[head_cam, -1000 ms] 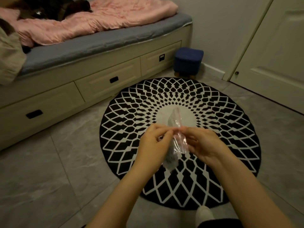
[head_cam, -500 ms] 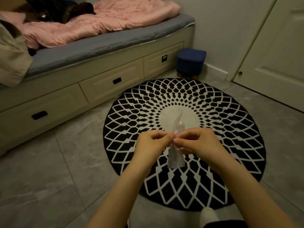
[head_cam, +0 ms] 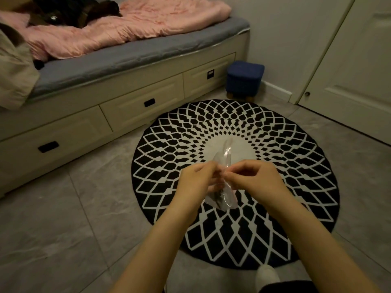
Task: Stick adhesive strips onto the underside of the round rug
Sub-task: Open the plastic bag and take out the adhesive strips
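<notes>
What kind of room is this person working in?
Most likely a bedroom at home. A bed with a rumpled pink blanket and storage drawers beneath runs along one wall, a round patterned rug lies on the tiled floor, and a closed white door stands nearby.

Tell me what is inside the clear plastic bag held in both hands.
Something small and dark sits near the bottom of the clear plastic bag. What it is cannot be told: the left hand and right hand cover the middle.
</notes>
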{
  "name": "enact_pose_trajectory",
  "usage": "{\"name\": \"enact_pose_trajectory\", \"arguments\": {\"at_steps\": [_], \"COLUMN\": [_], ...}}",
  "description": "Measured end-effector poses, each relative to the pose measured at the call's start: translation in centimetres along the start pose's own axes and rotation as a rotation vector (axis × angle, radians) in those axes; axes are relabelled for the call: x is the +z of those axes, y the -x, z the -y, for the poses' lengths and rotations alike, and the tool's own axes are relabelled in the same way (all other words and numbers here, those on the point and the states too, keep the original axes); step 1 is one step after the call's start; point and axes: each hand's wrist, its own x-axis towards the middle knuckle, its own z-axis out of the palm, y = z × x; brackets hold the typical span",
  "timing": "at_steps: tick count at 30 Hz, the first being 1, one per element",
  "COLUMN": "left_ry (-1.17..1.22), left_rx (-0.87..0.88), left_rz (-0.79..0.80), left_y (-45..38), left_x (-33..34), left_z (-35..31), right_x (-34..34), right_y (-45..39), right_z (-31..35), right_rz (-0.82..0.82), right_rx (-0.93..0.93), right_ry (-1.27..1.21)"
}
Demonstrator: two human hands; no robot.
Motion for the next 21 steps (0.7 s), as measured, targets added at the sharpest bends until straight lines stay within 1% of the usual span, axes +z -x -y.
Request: {"name": "enact_pose_trajectory", "arguments": {"at_steps": [2,4,8,12,13,15,17,18,21], "left_ry": [-0.064,-0.085,-0.075,-0.083,-0.101,-0.243,-0.375,-0.39,-0.291], "left_rx": [0.019,0.008,-0.04,-0.048,-0.032,0.019,0.054,0.059,0.074], "left_rz": [0.005,-0.01,0.035,0.058,0.064,0.07,0.085,0.088,0.077], "left_y": [0.0,0.0,-0.1,-0.2,-0.2,-0.2,-0.1,0.0,0.5], "left_x": [0.0,-0.2,-0.7,-0.8,-0.7,-0.5,0.0,0.2,0.8], "left_z": [0.2,0.3,0.0,-0.4,-0.5,-0.6,-0.5,-0.4,-0.3], "right_x": [0.3,0.5,0.3,-0.2,-0.3,-0.3,0.0,0.3,0.5], "right_y": [0.0,0.1,0.0,0.0,0.0,0.0,0.1,0.1,0.3], "right_z": [-0.2,-0.4,-0.6,-0.4,-0.2,0.0,0.2,0.3,0.6], "right_rz": [-0.079,-0.101,-0.075,0.03,0.064,0.112,0.148,0.165,0.174], "right_rx": [-0.079,-0.099,-0.069,0.043,0.061,0.08,0.095,0.104,0.091], "right_ry": [0.193,0.23,0.162,0.031,-0.006,-0.071,-0.056,-0.021,-0.005]}}
